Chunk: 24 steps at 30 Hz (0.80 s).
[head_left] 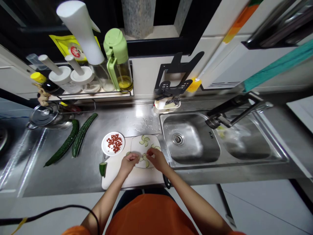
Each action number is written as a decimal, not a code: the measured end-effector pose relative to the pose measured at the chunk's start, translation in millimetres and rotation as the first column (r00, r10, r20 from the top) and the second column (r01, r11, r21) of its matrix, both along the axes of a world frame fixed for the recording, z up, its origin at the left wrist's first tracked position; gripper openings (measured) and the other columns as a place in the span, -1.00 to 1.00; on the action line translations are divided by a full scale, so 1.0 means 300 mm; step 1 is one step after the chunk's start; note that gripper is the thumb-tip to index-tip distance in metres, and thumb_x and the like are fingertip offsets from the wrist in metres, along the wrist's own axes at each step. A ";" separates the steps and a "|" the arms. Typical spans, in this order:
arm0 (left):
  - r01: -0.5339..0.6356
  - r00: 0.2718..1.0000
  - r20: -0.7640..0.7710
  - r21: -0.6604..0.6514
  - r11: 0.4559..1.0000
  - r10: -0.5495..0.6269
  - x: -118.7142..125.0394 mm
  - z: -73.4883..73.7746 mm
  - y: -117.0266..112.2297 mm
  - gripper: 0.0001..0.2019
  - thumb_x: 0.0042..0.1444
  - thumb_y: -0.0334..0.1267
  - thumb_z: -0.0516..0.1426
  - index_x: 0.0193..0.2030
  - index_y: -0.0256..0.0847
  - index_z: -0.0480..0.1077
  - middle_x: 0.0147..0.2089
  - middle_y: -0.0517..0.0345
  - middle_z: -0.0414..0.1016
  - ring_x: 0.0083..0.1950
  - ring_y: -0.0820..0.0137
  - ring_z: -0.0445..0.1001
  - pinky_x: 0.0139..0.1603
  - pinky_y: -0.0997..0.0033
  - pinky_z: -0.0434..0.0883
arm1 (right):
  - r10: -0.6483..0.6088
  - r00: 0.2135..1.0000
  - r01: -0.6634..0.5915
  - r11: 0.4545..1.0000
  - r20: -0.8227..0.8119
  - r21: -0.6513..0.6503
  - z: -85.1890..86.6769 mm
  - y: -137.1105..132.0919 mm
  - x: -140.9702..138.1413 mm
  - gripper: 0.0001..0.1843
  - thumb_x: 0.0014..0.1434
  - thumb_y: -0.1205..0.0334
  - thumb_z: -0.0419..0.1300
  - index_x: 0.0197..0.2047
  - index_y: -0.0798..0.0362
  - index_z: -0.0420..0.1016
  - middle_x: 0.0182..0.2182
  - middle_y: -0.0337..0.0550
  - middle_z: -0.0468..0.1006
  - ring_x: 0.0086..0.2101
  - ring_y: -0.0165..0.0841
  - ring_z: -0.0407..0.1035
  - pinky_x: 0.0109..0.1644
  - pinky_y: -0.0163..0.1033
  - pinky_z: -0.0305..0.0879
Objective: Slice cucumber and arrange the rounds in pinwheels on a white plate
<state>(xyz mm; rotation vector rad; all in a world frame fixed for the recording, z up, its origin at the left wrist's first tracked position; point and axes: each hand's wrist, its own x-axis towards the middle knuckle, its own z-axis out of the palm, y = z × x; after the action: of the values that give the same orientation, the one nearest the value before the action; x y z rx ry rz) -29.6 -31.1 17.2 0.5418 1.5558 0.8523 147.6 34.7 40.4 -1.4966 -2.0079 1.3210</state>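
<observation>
Arranging cucumber slices [144, 140] on the white plate [136, 147], atop the cutting board [137, 179]. Pinching one, it seems, in right hand [156, 159] fingertips. Curling left hand [129, 162] nearly closed alongside, hold unclear. Calls for light, even placing.

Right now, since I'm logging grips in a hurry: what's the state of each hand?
Left hand: fingers curled over the plate; grip cannot be told.
Right hand: fingertips down at the cucumber slices; grip cannot be told.
</observation>
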 end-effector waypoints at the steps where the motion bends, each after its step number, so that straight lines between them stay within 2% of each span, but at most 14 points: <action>1: 0.033 0.996 -0.084 0.014 0.999 -0.032 0.006 -0.007 -0.005 -0.74 -0.14 -0.17 0.26 -0.30 -0.27 0.47 -0.56 0.26 0.41 -0.52 0.53 0.33 -0.46 0.55 0.21 | 0.021 1.000 -0.022 0.999 0.023 0.030 -0.007 0.000 0.001 -0.93 0.04 0.37 0.18 -0.36 0.05 0.48 -0.46 -0.24 0.51 -0.34 -0.37 0.33 -0.24 -0.30 0.17; 3: 0.106 0.961 -0.260 0.033 0.994 -0.094 0.019 -0.013 -0.015 -0.77 -0.07 -0.15 0.21 -0.29 -0.24 0.47 -0.57 0.28 0.38 -0.52 0.52 0.32 -0.42 0.53 0.23 | 0.081 0.993 -0.087 0.994 0.081 0.070 -0.018 -0.001 0.004 -0.91 0.06 0.39 0.14 -0.39 0.05 0.46 -0.47 -0.24 0.50 -0.33 -0.37 0.31 -0.23 -0.31 0.15; 6: 0.254 0.850 -0.487 0.043 0.966 -0.202 0.040 -0.003 -0.025 -0.83 0.04 -0.17 0.13 -0.31 -0.19 0.48 -0.52 0.26 0.41 -0.47 0.50 0.35 -0.38 0.53 0.23 | 0.166 0.959 -0.193 0.976 0.229 0.100 -0.033 -0.003 0.009 -0.84 0.09 0.40 0.09 -0.34 0.03 0.49 -0.43 -0.21 0.52 -0.28 -0.34 0.30 -0.19 -0.29 0.12; 9: 0.360 0.752 -0.596 0.012 0.933 -0.282 0.060 0.016 -0.025 -0.84 0.11 -0.25 0.06 -0.32 -0.16 0.47 -0.43 0.21 0.50 -0.40 0.48 0.41 -0.32 0.53 0.23 | 0.222 0.908 -0.275 0.956 0.357 0.105 -0.046 -0.010 0.011 -0.79 0.13 0.39 0.07 -0.28 0.01 0.52 -0.36 -0.17 0.55 -0.19 -0.30 0.29 -0.15 -0.26 0.10; 14: 0.403 0.704 -0.610 -0.080 0.912 -0.364 0.075 0.020 -0.016 -0.85 0.12 -0.28 0.07 -0.30 -0.14 0.48 -0.36 0.15 0.55 -0.34 0.43 0.45 -0.30 0.52 0.21 | 0.251 0.862 -0.323 0.942 0.441 0.095 -0.065 -0.025 0.012 -0.78 0.20 0.33 0.05 -0.24 -0.03 0.53 -0.29 -0.18 0.57 -0.10 -0.27 0.26 -0.14 -0.22 0.08; 21: 0.408 0.715 -0.585 -0.096 0.908 -0.383 0.081 0.016 -0.014 -0.86 0.10 -0.31 0.09 -0.33 -0.11 0.49 -0.34 0.15 0.55 -0.32 0.41 0.43 -0.26 0.49 0.20 | 0.287 0.815 -0.384 0.918 0.504 0.099 -0.076 -0.027 0.010 -0.77 0.24 0.30 0.03 -0.22 -0.03 0.52 -0.27 -0.13 0.56 -0.06 -0.23 0.24 -0.15 -0.19 0.08; 24: 0.432 0.684 -0.604 -0.115 0.894 -0.408 0.085 0.019 -0.013 -0.85 0.11 -0.31 0.07 -0.33 -0.12 0.49 -0.34 0.15 0.54 -0.32 0.42 0.43 -0.25 0.50 0.20 | 0.295 0.802 -0.409 0.905 0.519 0.119 -0.081 -0.029 0.009 -0.77 0.22 0.33 0.03 -0.21 -0.02 0.52 -0.26 -0.11 0.55 -0.06 -0.22 0.22 -0.14 -0.18 0.08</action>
<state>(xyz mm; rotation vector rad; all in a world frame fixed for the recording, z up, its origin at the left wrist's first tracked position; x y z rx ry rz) -4.1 -35.0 23.0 1.2534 1.8871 0.3426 150.2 25.9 16.1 -1.5029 -2.7723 0.8218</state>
